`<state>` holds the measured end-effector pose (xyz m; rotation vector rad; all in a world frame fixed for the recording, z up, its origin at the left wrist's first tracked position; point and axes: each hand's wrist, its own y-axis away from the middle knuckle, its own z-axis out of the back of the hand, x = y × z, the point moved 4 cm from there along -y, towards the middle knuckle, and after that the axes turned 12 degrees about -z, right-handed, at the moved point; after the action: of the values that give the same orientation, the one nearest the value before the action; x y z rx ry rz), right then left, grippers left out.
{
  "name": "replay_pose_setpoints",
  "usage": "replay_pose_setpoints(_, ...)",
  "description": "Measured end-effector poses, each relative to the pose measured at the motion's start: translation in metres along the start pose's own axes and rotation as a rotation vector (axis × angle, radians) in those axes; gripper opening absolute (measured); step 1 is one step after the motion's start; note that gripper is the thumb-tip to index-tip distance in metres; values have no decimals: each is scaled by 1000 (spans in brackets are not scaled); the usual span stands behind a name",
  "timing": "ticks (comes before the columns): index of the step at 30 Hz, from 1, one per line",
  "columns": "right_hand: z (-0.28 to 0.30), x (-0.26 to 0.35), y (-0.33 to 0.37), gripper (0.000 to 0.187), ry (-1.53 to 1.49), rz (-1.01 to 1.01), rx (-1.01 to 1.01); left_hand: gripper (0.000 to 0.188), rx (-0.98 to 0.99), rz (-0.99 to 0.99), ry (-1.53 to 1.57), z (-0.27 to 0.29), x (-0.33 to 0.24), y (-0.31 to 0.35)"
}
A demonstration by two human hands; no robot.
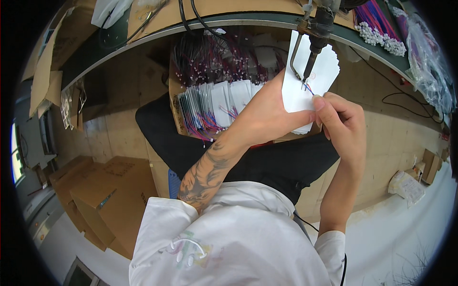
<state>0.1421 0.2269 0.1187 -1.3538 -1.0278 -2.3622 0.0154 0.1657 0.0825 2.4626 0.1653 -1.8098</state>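
My left hand (274, 109) is closed round a stack of flat white panels (296, 57), tilted up under the workbench edge. A thin red and blue wire lead (309, 89) is pinched between the thumb and fingers of my right hand (344, 119). Its far end lies against the face of the top panel. Directly above that end, the tip of a mounted soldering iron (312, 59) comes down to the panel. A thin bent metal tube (293, 59) runs beside the iron and ends near the same spot. Whether the tip touches the wire, I cannot tell.
Below the bench, a cardboard box (176, 107) holds rows of white panels (217, 102) with wires and dark bundled leads. Wires with white connectors (381, 38) and plastic bags (431, 62) lie on the bench, right. Large cartons (114, 190) stand at left.
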Motion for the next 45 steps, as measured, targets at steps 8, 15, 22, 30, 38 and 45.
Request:
replay_pose_setpoints(8, 0, -5, -3, 27, 26, 17, 11, 54, -10, -9, 35, 0, 3, -1)
replay_pose_setpoints(15, 1, -7, -3, 28, -36, 33, 46, 52, 1, 3, 86, 0, 4, -1)
replay_pose_setpoints(22, 4, 1, -1, 29, -6, 3, 39, 52, 7, -61, -38, 0, 0, -1)
replay_pose_setpoints(30, 3, -5, -3, 29, -7, 9, 21, 52, -6, -40, -5, -1, -3, -1)
replay_pose_setpoints(38, 1, -3, -3, 31, -48, 18, 9, 52, -19, -56, -26, 2, 1, 0)
replay_pose_setpoints(45, -1, -5, -4, 32, -53, 8, -18, 52, -12, -62, -58, 3, -2, -1)
